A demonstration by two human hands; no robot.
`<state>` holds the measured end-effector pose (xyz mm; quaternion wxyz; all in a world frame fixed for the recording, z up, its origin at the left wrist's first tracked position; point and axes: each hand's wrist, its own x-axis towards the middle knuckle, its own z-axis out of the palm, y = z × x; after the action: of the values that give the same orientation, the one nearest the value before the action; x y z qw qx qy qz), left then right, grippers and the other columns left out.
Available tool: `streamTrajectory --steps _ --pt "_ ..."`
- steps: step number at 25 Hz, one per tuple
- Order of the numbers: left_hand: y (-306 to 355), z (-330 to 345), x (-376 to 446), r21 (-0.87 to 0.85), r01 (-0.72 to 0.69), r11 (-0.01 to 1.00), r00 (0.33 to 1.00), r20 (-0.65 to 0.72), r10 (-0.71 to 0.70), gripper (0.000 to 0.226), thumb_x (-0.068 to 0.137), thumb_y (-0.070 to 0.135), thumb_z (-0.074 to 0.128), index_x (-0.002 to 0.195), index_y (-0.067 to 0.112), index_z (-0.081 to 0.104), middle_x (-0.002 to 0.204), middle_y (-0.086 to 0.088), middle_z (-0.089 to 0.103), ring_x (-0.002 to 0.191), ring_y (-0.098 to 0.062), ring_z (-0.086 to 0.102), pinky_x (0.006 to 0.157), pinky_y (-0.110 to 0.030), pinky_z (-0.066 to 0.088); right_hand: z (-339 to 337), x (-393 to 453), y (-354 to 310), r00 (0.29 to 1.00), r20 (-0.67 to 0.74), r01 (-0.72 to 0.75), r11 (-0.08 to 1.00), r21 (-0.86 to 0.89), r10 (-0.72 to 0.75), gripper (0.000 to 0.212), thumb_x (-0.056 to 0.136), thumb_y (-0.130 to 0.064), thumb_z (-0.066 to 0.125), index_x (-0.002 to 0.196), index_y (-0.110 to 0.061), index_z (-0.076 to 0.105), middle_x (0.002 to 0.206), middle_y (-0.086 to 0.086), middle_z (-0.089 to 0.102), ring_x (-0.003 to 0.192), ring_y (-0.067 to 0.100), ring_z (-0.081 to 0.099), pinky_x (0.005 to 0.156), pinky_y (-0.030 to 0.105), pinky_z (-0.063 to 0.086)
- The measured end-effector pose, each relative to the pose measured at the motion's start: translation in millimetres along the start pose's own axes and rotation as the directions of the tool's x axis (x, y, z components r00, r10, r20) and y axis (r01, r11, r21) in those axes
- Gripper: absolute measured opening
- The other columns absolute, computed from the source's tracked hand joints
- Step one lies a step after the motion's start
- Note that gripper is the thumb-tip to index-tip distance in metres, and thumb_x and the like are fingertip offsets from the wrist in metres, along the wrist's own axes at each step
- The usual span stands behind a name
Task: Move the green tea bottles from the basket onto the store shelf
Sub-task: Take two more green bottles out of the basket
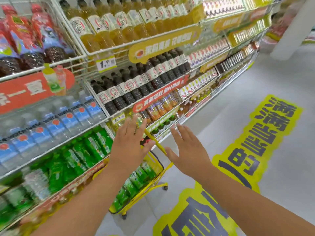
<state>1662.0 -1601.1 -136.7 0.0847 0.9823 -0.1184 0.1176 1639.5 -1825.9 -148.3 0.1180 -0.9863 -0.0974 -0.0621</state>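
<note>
A shop aisle with a pale floor [281, 79] printed with large yellow lettering runs along a white wire store shelf [56, 147] stacked with drinks: amber tea on the top tier, dark tea bottles [141, 82] below it, water bottles [56, 123] further left. Both hands are held out over the aisle, palms down. The left hand [129, 147] has its fingers [134, 125] straight and slightly spread, holding nothing; the right hand [187, 155] likewise shows straight, spread fingers [180, 132] and grips nothing. Just below and between the fingers stands a yellow wheeled basket [158, 166], its handle [154, 140] rising between the two hands, and it is packed with green tea bottles [136, 181] lying close together. To the left of the left fingers, on the lower shelf tier, a row of matching green bottles on the shelf [85, 152] already stands; whether any came from this basket cannot be told. Judging by how full the basket looks, the work seems at or near its start: no bottle is in hand, and most or all of the load remains to be lifted out and set among the green row on that lower tier.
</note>
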Motion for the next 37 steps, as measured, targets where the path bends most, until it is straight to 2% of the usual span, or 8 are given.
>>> streamTrajectory --steps 8,12,17,20,25,30,34,37 --pt "-25 39 47 -0.004 0.238 0.971 0.970 0.047 -0.238 0.084 0.091 0.073 0.021 0.162 0.028 0.026 0.170 -0.005 0.016 0.155 -0.032 0.018 0.123 -0.048 0.022 39 111 22 0.980 0.099 0.169 0.984 0.050 -0.174 0.082 0.096 -0.066 0.027 0.164 -0.021 0.029 0.172 0.009 0.023 0.160 0.031 0.019 0.125 0.053 0.030" --pt "-58 72 77 0.033 0.301 0.953 0.950 0.072 -0.303 0.082 0.093 0.071 0.024 0.162 0.028 0.023 0.170 -0.008 0.017 0.155 -0.033 0.020 0.123 -0.046 0.019 79 162 16 0.952 0.205 0.215 0.973 0.085 -0.228 0.088 0.092 -0.071 0.016 0.167 -0.027 0.014 0.176 0.001 0.007 0.162 0.025 0.003 0.129 0.048 0.019" --pt "-74 107 95 0.015 0.384 0.923 0.918 0.098 -0.384 0.079 0.099 0.068 0.039 0.163 0.029 0.017 0.171 -0.003 0.006 0.157 -0.029 0.010 0.125 -0.043 0.011 119 202 20 0.913 0.284 0.265 0.954 0.140 -0.295 0.084 0.096 -0.069 0.021 0.168 -0.025 0.015 0.175 0.003 0.008 0.162 0.027 0.005 0.130 0.047 0.018" --pt "-77 133 100 0.071 0.429 0.901 0.894 0.113 -0.434 0.080 0.097 0.070 0.036 0.163 0.026 0.022 0.171 -0.006 0.013 0.155 -0.033 0.020 0.123 -0.048 0.021 143 228 27 0.864 0.380 0.287 0.943 0.167 -0.330 0.078 0.103 -0.063 0.032 0.168 -0.027 0.006 0.176 0.000 -0.001 0.162 0.024 -0.004 0.131 0.045 0.012" --pt "-73 189 101 0.075 0.609 0.790 0.771 0.179 -0.612 0.082 0.094 0.070 0.030 0.161 0.023 0.029 0.167 -0.013 0.023 0.150 -0.039 0.029 0.116 -0.057 0.033 202 256 47 0.774 0.440 0.401 0.891 0.214 -0.454 0.078 0.103 -0.055 0.045 0.166 -0.016 0.022 0.173 0.011 0.017 0.160 0.034 0.014 0.125 0.050 0.026" --pt "-69 262 93 0.069 0.718 0.693 0.663 0.240 -0.710 0.082 0.095 0.067 0.041 0.163 0.026 0.019 0.171 -0.008 0.013 0.155 -0.036 0.016 0.118 -0.054 0.028 278 260 64 0.699 0.516 0.416 0.868 0.270 -0.495 0.079 0.101 -0.056 0.043 0.166 -0.019 0.019 0.174 0.008 0.017 0.161 0.028 0.012 0.125 0.048 0.030" --pt "-80 330 76 0.041 0.770 0.637 0.598 0.301 -0.743 0.081 0.097 0.068 0.038 0.163 0.035 0.003 0.172 -0.001 -0.001 0.158 -0.027 0.005 0.122 -0.049 0.022 349 258 65 0.658 0.581 0.380 0.878 0.293 -0.479 0.080 0.104 -0.053 0.045 0.168 -0.021 0.009 0.176 0.004 0.006 0.162 0.024 0.004 0.127 0.043 0.022" --pt "-89 385 59 0.049 0.798 0.601 0.547 0.359 -0.756 0.083 0.095 0.071 0.033 0.163 0.034 0.003 0.172 0.002 -0.006 0.158 -0.025 0.001 0.124 -0.046 0.019 403 247 61 0.640 0.635 0.301 0.902 0.310 -0.432 0.082 0.103 -0.056 0.045 0.168 -0.024 0.007 0.176 0.002 0.001 0.162 0.023 0.001 0.128 0.044 0.021"
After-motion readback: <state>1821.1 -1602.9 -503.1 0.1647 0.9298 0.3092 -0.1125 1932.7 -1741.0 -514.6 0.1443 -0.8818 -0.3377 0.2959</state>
